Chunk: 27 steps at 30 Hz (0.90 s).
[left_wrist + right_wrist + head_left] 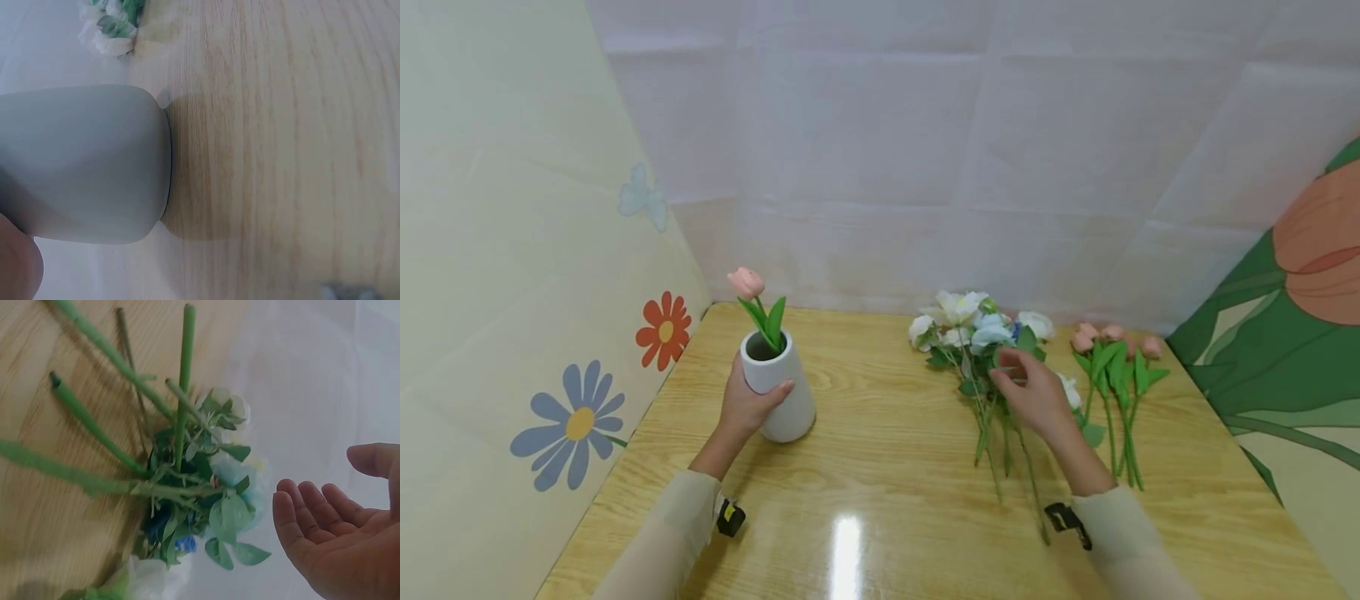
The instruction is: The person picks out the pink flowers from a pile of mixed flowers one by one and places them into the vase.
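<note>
A pink tulip (747,283) with green leaves stands in a white vase (790,404) at the left of the table. My left hand (748,404) grips the side of that vase, thumb across its front. In the left wrist view the vase (87,162) meets the wood, and only a bit of the hand (19,259) shows. Over the pile of white and pale blue flowers (958,308) hovers my right hand (1033,392). In the right wrist view that hand (344,534) has loosely bent fingers and a thumb apart from them, with nothing held, beside the leafy stems (181,469).
Several pink tulips (1112,358) lie right of the flower pile, stems toward me. Long green stems (1030,483) reach toward the front of the wooden table (880,433). A pale cloth backdrop (865,167) rises behind, and printed panels stand on both sides.
</note>
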Tool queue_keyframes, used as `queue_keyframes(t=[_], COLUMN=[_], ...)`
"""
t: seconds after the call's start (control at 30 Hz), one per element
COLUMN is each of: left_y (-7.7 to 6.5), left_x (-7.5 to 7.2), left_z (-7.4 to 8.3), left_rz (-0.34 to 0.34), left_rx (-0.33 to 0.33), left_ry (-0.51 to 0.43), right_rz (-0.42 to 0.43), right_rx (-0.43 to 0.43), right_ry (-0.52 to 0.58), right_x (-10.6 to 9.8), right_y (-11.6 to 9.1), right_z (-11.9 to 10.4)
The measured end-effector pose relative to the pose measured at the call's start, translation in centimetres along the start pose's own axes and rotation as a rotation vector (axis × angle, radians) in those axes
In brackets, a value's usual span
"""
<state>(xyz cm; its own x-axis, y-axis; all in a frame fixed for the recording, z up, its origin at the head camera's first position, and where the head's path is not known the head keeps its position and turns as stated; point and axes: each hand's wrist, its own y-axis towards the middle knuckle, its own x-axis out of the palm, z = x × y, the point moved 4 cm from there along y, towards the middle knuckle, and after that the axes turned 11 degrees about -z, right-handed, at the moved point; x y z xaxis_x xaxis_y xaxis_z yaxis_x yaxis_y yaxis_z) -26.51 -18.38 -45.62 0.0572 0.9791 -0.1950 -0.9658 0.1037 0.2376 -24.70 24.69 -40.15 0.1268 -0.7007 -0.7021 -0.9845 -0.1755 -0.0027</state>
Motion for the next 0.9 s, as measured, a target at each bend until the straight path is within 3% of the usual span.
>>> queue_keyframes(t=[0.4, 0.9], left_y=[0.1, 0.0], left_x=[-0.1, 0.0], left_z=[-0.3, 0.0], left_rz=[-0.003, 0.006], left_rx=[-0.012, -0.014], left_ry=[0.01, 0.02], right_rz=[0.022, -0.015], right_rx=[0.044, 0.173], right_ry=[-0.015, -0.066], right_x=[-2.0, -4.2], right_y=[-1.0, -2.6], right_z=[2.9, 7.0])
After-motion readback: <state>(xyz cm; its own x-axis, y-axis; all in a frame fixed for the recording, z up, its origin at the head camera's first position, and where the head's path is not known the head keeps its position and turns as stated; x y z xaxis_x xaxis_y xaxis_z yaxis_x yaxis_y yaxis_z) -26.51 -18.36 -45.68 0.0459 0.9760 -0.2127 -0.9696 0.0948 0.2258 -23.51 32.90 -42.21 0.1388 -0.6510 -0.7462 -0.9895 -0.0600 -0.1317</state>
